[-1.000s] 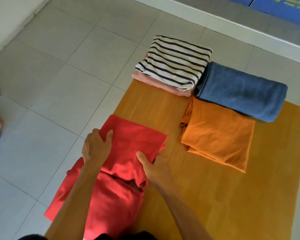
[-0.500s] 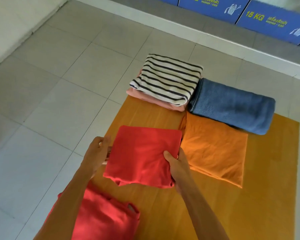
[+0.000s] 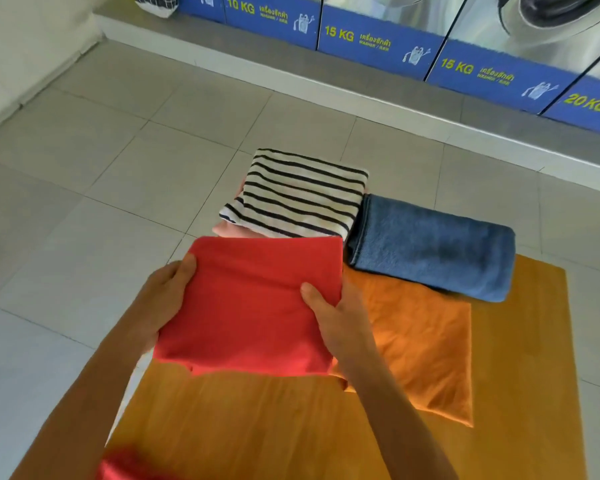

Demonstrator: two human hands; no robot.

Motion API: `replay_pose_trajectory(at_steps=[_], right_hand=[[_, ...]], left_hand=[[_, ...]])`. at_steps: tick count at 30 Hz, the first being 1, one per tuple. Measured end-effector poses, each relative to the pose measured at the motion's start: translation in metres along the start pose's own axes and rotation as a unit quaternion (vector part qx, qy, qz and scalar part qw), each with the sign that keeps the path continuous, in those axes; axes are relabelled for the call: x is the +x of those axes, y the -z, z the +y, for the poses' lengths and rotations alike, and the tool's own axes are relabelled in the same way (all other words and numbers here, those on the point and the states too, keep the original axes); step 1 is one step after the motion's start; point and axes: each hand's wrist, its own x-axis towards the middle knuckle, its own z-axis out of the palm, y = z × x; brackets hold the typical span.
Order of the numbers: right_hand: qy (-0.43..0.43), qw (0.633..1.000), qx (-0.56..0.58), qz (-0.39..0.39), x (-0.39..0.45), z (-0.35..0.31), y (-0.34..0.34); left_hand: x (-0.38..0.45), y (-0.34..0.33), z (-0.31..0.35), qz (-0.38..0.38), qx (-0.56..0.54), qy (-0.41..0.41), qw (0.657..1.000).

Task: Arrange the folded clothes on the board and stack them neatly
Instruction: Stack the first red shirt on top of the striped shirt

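Note:
I hold a folded red garment (image 3: 250, 306) above the orange wooden board (image 3: 257, 427). My left hand (image 3: 167, 299) grips its left edge and my right hand (image 3: 336, 323) grips its right edge. Just beyond it lies a black-and-white striped folded shirt (image 3: 302, 195) stacked on a pink garment (image 3: 226, 230) at the board's far left. A folded blue towel (image 3: 433, 247) lies to the right of the stripes. In front of the towel, a folded orange garment (image 3: 426, 341) rests on the board, touching my right hand.
Another red garment (image 3: 125, 467) lies at the board's near left corner, partly out of view. Grey floor tiles (image 3: 84, 220) surround the board. A row of washing machines with blue labelled bases (image 3: 378, 39) stands along the far wall.
Both hands have carried the folded red garment forward, away from the second red garment and toward the striped stack. My head has tilted up, bringing the washing machines into view.

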Motion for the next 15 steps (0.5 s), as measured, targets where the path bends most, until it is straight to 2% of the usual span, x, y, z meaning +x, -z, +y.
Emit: replay_pose_trajectory(at_steps=[5,9,12,15], right_hand=[[0.08,0.994,-0.003,0.073,0.07,-0.081,0.019],[0.084,0.986,-0.004,0.142,0.137,-0.102,0.027],[0.03,0.983,-0.037,0.175,0.176,-0.088,0.033],[-0.013,0.98,-0.097,0.175,0.191,-0.061,0.035]], left_hand=[[0.063,-0.009,0.095,-0.005,-0.009,-0.106,0.994],[0.122,-0.04,0.153,0.009,0.013,-0.149,0.989],[0.162,-0.065,0.164,0.044,0.123,-0.141,0.981],[0.189,-0.092,0.138,0.066,0.239,-0.122,0.961]])
